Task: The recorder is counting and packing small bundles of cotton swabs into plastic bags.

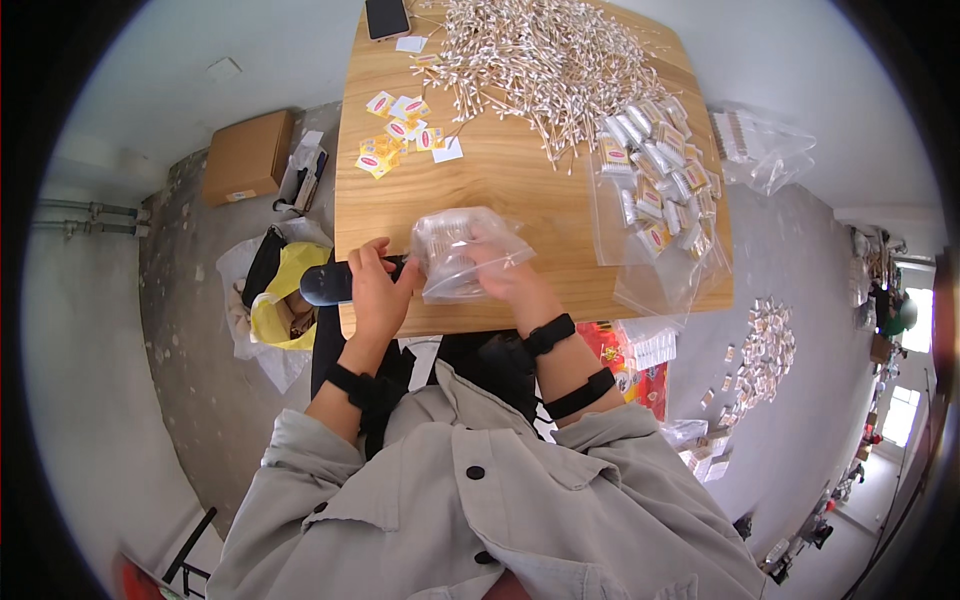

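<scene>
A clear plastic bag (455, 285) with small packs of cotton swabs stacked inside lies at the table's near edge. My right hand (507, 277) grips it from the right, its fingertips blurred behind the clear film; whether they are inside the bag or behind it I cannot tell. At the bag's left side is my left hand (378, 290), fingers apart, with the thumb close against the plastic. A dark, glossy, rounded object (325, 285) sticks out past the table edge beside that hand, its other end partly covered by the hand.
Loose cotton swabs (545, 65) are heaped across the far table. Yellow-and-white cards (400, 130) lie at the left, below a phone (387, 18). An open clear bag (610, 240) with many swab packs sits at the right. More packs (762, 355) are piled on the floor.
</scene>
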Available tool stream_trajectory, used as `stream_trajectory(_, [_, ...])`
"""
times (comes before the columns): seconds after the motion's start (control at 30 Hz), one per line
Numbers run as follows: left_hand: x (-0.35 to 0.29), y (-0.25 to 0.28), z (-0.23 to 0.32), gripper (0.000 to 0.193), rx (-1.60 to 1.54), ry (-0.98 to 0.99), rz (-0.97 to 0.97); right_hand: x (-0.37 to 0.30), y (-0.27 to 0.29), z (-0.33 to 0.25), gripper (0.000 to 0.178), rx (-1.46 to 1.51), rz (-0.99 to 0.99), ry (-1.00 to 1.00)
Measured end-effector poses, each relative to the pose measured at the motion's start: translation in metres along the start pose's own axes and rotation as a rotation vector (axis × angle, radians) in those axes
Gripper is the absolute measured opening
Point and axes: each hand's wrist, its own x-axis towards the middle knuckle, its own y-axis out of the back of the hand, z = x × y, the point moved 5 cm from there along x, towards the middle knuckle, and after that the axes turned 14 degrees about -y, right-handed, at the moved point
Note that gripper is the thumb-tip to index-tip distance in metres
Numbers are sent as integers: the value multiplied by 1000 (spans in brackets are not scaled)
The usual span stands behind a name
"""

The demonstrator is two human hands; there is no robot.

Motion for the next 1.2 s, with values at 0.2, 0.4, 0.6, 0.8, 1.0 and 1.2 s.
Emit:
stream_trajectory(0.2, [1,17,91,54,33,-476,-99,-9,-21,-3,23,-267,139,107])
stream_trajectory(0.4, [6,-2,54,37,-162,-141,-282,5,-8,6,23,-386,201,226])
stream_trajectory(0.6, [4,-1,106,32,-242,-324,-560,23,16,27,32,-614,239,391])
stream_trajectory(0.8, [24,16,22,47,-365,-236,-93,13,-20,23,42,-480,300,257])
stream_trajectory(1.0, [25,-24,-34,45,-368,8,-235,24,-11,19,42,-766,528,392])
stream_trajectory(1.2, [10,40,91,19,-227,-455,-61,14,2,1,39,-993,522,641])
